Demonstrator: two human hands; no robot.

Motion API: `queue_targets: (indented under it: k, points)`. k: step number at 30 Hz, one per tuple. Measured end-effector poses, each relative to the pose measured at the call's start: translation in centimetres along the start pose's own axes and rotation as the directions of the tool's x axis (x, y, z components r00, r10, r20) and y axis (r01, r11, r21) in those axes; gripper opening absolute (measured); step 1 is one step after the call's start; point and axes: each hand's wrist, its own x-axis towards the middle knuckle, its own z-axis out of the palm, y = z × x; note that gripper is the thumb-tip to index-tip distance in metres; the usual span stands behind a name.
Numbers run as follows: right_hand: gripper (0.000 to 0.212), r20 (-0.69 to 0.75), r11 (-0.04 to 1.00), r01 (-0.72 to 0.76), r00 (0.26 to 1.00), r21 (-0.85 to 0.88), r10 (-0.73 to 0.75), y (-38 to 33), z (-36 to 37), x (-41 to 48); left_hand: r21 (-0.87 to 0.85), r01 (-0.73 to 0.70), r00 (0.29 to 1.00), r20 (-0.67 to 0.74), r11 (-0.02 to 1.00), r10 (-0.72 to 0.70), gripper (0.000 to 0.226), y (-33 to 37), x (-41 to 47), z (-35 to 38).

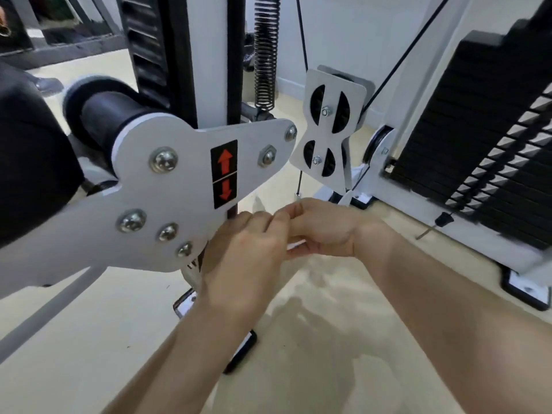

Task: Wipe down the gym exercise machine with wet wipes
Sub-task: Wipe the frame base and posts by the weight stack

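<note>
beside the gym machine (209, 55), just below its grey pivot plate (179, 189), our left hand (248, 255) and right hand (324, 227) meet with fingers curled on what looks like a wet wipe (296, 244), apparently readying it, and the next move calls for pressing it flat against the metal.

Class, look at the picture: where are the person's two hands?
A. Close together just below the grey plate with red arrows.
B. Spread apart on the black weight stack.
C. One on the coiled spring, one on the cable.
A: the left hand and right hand meet, fingers touching, just under the grey plate with its arrow sticker, clear of the weight stack and the spring.
</note>
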Motion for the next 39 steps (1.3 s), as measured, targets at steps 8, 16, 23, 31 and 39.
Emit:
queue_targets:
  k: [8, 16, 23, 31, 39]
  points:
    - [0.023, -0.135, 0.853, -0.271, 0.962, -0.446, 0.235, 0.1, -5.3, 1.5, -0.372, 0.525, 0.819, 0.464, 0.766, -0.336, 0.016, -0.1, 0.2, 6.5]
    - [0.023, -0.117, 0.909, -0.215, 0.976, -0.356, 0.185, 5.4, -9.6, 1.1, -0.417, 0.721, 0.663, 0.648, 0.553, -0.375, 0.009, -1.0, 0.9, 8.4]
    - [0.021, -0.292, 0.980, -0.010, 0.954, 0.197, 0.068, 12.0, -9.2, 9.5, -0.188, 0.722, 0.649, 0.517, 0.665, -0.559, 0.024, -0.5, -0.1, 11.3]
    - [0.065, 0.006, 0.844, 0.133, 0.988, -0.519, -0.151, 12.9, -9.6, 14.8, 0.288, 0.560, 0.644, 0.439, 0.777, -0.627, 0.042, 1.1, -2.5, 15.4]
    - [0.061, 0.179, 0.487, 0.313, 0.936, -0.815, -0.301, 13.3, -8.9, 17.3, 0.185, 0.282, 0.835, 0.436, 0.941, -0.336, 0.070, -0.8, -1.1, 22.3]
